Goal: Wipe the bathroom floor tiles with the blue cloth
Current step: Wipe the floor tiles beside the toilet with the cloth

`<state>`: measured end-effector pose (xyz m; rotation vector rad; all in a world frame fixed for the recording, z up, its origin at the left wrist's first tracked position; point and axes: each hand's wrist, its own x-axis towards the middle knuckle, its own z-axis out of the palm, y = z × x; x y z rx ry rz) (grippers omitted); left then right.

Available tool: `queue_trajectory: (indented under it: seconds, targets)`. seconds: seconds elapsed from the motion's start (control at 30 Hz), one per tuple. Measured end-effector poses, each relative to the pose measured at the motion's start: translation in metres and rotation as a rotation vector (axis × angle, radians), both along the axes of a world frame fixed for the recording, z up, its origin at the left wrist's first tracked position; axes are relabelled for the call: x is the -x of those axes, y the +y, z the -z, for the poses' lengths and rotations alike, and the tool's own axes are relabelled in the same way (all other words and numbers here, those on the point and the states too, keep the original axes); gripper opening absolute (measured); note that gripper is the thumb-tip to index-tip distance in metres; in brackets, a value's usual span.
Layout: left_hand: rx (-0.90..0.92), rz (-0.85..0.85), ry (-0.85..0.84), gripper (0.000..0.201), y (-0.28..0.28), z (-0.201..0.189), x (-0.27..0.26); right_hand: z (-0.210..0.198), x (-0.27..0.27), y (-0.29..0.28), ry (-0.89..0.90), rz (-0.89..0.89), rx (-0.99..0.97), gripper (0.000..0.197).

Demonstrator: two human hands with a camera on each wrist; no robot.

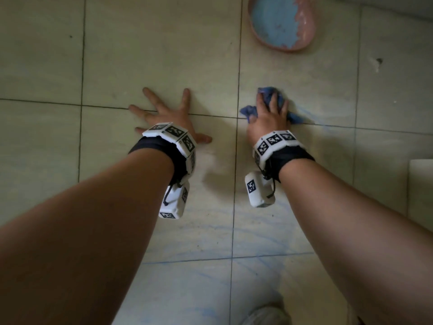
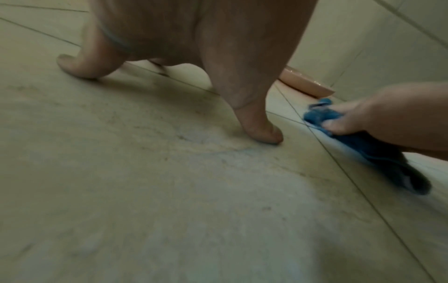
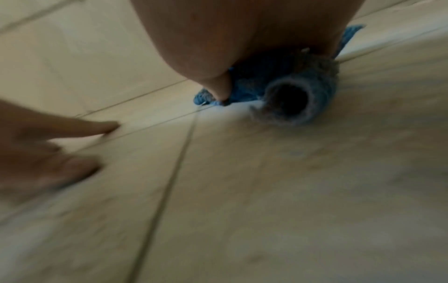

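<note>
My right hand (image 1: 269, 111) presses down on the bunched blue cloth (image 1: 249, 110), fingers curled over it and thumb tucked against its edge, on a grout line of the beige floor tiles (image 1: 304, 174). In the left wrist view that right hand (image 2: 387, 114) grips the blue cloth (image 2: 368, 151), which trails toward the camera. The right wrist view shows the cloth (image 3: 298, 90) rolled under my palm. My left hand (image 1: 164, 113) lies flat on the tile to the left, fingers spread and holding nothing, its fingertips (image 2: 264, 132) touching the floor.
A pink basin (image 1: 307, 22) with blue water stands on the floor ahead of my right hand, near the wall. A white object (image 1: 421, 188) is at the right edge. Faint bluish streaks (image 1: 210, 231) mark the tiles near me. Something pale (image 1: 267, 315) is at the bottom edge.
</note>
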<state>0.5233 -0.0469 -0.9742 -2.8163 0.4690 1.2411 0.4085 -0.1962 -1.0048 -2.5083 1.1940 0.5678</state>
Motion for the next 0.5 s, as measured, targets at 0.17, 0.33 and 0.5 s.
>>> queue_trajectory:
  seconds: [0.17,0.33,0.5]
  targets:
    - [-0.002,-0.022,-0.007,0.118,-0.002,0.004,0.001,-0.004,-0.001,0.03,0.028,-0.095,-0.049,0.067]
    - [-0.031,-0.012,-0.025,0.118,-0.003,0.004,0.001,-0.003,-0.022,0.032,-0.032,-0.228,-0.07,0.062]
    - [-0.018,-0.014,-0.031,0.116,0.0,0.003,0.002,-0.004,-0.007,-0.013,-0.014,0.03,0.018,0.064]
